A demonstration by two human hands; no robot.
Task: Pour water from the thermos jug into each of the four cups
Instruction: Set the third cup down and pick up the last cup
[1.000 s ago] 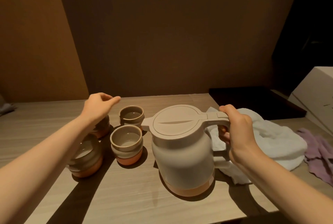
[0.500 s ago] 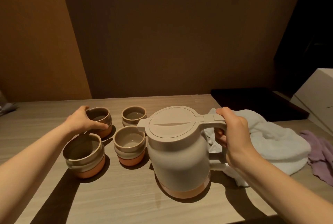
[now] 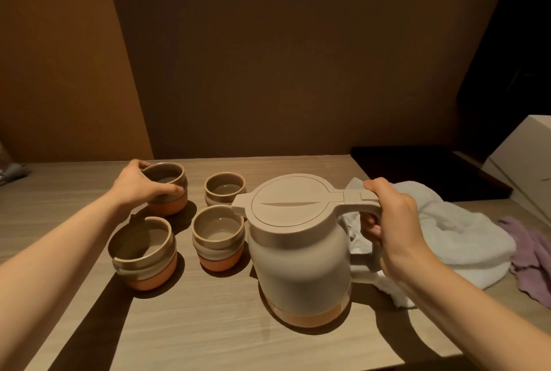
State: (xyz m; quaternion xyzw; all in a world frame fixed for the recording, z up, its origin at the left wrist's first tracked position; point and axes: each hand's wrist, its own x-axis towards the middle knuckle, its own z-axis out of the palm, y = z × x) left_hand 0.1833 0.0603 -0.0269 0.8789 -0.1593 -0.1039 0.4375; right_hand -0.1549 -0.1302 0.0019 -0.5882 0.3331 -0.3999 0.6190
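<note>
Four cups are standing in a tight square on the bench (image 3: 208, 326), all upright, so one jug can be reaching each with little travel. Nearest, the right hand (image 3: 390, 221) is wrapping its fingers round the handle of the thermos jug (image 3: 301, 257), which is sitting upright on the bench with its lid down; pouring is apparently not yet starting. Just left of the jug's spout, the near right cup (image 3: 219, 241) is waiting, and the near left cup (image 3: 143, 252) is sitting below the left forearm. Farther off, the left hand (image 3: 140, 187) is curling round the far left cup (image 3: 167, 187), probably steadying it. Beside that hand, the far right cup (image 3: 225, 188) is standing free. Whether any cup is holding water is unclear.
</note>
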